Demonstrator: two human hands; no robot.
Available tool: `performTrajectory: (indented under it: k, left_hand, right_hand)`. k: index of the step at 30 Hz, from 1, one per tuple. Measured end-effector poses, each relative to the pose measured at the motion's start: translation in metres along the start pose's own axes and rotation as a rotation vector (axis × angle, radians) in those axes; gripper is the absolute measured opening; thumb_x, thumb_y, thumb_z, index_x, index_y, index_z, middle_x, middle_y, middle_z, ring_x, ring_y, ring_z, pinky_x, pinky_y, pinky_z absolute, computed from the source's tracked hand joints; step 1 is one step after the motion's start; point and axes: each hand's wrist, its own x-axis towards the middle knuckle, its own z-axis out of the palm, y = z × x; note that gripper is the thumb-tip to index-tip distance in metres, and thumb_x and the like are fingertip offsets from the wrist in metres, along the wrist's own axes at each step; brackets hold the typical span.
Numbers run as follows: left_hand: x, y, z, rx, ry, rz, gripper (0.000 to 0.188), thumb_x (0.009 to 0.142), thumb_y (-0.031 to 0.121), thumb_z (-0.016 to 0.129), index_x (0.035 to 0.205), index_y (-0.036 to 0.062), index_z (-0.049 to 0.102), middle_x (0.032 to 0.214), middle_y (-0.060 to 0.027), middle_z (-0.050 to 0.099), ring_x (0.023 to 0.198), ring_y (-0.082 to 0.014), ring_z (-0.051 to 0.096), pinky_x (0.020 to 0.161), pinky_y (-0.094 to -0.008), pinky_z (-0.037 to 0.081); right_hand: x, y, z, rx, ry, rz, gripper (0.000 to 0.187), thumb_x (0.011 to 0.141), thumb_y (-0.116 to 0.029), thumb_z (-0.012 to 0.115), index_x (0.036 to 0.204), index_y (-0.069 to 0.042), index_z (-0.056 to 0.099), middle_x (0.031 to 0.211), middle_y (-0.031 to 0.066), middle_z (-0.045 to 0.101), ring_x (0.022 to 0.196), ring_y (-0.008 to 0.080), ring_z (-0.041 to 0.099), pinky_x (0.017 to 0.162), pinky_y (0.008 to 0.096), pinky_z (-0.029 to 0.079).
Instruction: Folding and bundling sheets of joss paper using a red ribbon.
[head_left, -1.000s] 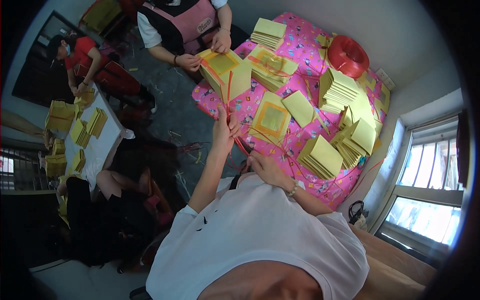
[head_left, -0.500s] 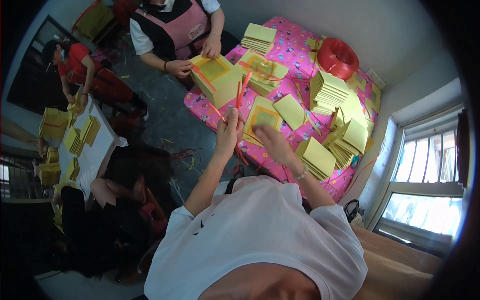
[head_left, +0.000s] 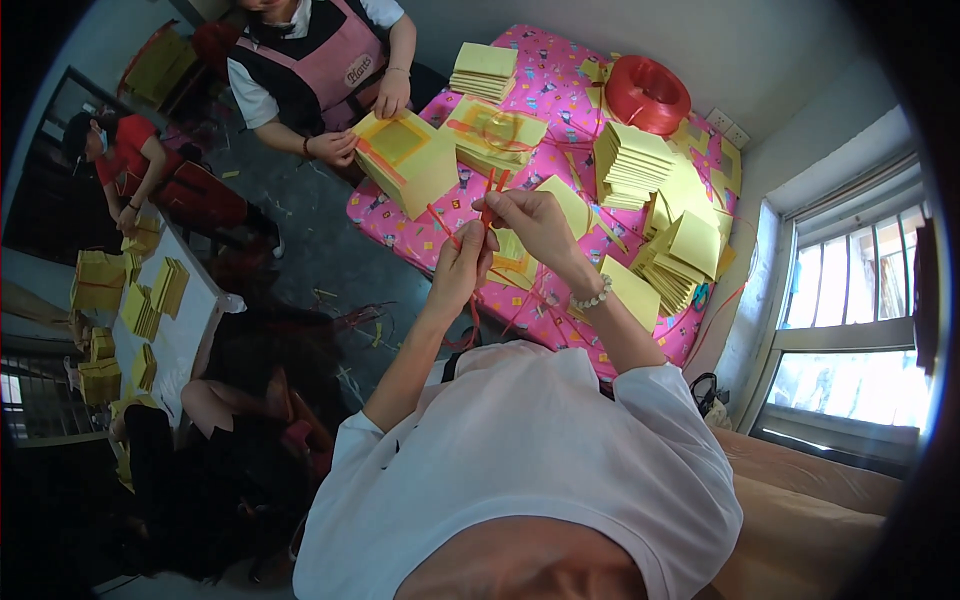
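Both my hands meet above the near edge of a table with a pink patterned cover. My left hand is closed round several red plastic strips, whose ends stick out above and hang below the fist. Close against it, my right hand pinches the same strips near their upper ends. Under my hands lies a yellow piece with an orange-edged square, partly hidden. Behind my right fingers a plain yellow folded sheet rests on the cover.
Across the table, a person in a pink apron handles a yellow box. Stacks of folded yellow sheets and a red coil of strip stand at the right. Leftward, people sit around a white table; a window is at right.
My right hand has come up and left from beside the table pieces to the strips in my left hand, and now pinches them. The whole view has shifted slightly.
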Motion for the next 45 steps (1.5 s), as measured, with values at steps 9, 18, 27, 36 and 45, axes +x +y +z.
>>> performTrajectory:
  k: [9,18,27,36,45]
  left_hand:
    - [0.006,0.012,-0.002,-0.167,-0.379,-0.405,0.048,0.089,0.056,0.041,0.074,0.0106,0.049,0.049,0.0070,0.030,0.037,-0.0031,0.020,0.036,-0.0204,0.017]
    - [0.018,0.019,0.005,-0.252,-0.716,-0.617,0.051,0.090,0.054,0.040,0.062,0.0115,0.044,0.047,0.0071,0.027,0.037,-0.0028,0.021,0.035,-0.0201,0.016]
    - [0.029,0.010,0.004,-0.382,-0.714,-0.667,0.051,0.091,0.053,0.039,0.061,0.0119,0.044,0.047,0.0068,0.027,0.035,-0.0036,0.018,0.034,-0.0209,0.015]
    - [0.013,0.015,-0.033,-0.231,-0.434,-0.376,0.035,0.096,0.035,0.041,0.073,0.0097,0.044,0.051,0.0056,0.031,0.040,-0.0029,0.024,0.037,-0.0199,0.019]
    - [0.004,0.028,-0.101,0.110,-0.416,-0.342,0.031,0.096,0.031,0.042,0.075,0.0090,0.047,0.054,0.0064,0.033,0.042,-0.0025,0.025,0.038,-0.0185,0.021]
  right_hand:
    - [-0.003,0.002,-0.020,0.084,-0.253,0.004,0.028,0.090,-0.026,0.057,0.094,-0.002,0.069,0.076,0.0012,0.065,0.071,0.0042,0.056,0.065,0.0222,0.047]
    - [-0.011,0.009,-0.044,0.225,-0.404,0.125,0.030,0.090,-0.028,0.056,0.100,-0.001,0.067,0.088,0.0018,0.066,0.082,0.0071,0.058,0.076,0.0239,0.047]
    - [-0.012,0.001,-0.034,0.243,-0.247,0.064,0.022,0.091,-0.023,0.056,0.087,-0.003,0.064,0.079,-0.0027,0.060,0.076,0.0038,0.053,0.070,0.0221,0.045]
    - [0.052,-0.047,-0.128,0.250,0.368,-0.153,0.027,0.092,-0.030,0.052,0.086,-0.006,0.062,0.071,-0.0022,0.056,0.062,0.0059,0.048,0.056,0.0214,0.039]
    - [0.074,-0.065,-0.373,0.265,0.863,-0.217,0.023,0.091,-0.028,0.054,0.080,-0.008,0.060,0.061,-0.0023,0.049,0.052,0.0070,0.044,0.048,0.0210,0.037]
